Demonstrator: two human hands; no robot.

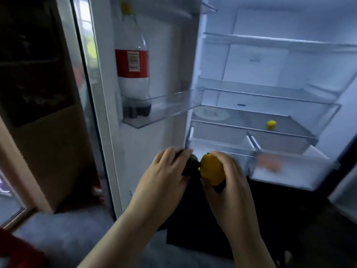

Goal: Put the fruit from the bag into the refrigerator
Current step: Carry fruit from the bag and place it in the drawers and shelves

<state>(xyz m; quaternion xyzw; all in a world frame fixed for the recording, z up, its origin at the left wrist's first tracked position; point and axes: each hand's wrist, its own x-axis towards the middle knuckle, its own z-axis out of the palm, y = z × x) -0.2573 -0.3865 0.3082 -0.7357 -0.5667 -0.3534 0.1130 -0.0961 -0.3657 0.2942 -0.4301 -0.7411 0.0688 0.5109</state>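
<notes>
The refrigerator [216, 55] stands open in front of me. My right hand [229, 178] grips a yellow lemon [212, 169] just in front of the lower drawers. My left hand [164, 176] holds a dark green fruit [190, 164], mostly hidden by the fingers, right beside the lemon. A small yellow fruit [271, 124] lies on the glass shelf [251, 122] above the drawers. The right drawer [286, 171] is pulled out, with a blurred orange item [268, 163] in it. A dark bag [195, 213] hangs below my hands.
A large soda bottle with a red label [133, 66] stands in the door shelf [164, 107] on the left. The left drawer [218, 149] sits behind my hands. A white plate [211, 114] lies on the glass shelf. A brown cabinet [48, 132] stands far left.
</notes>
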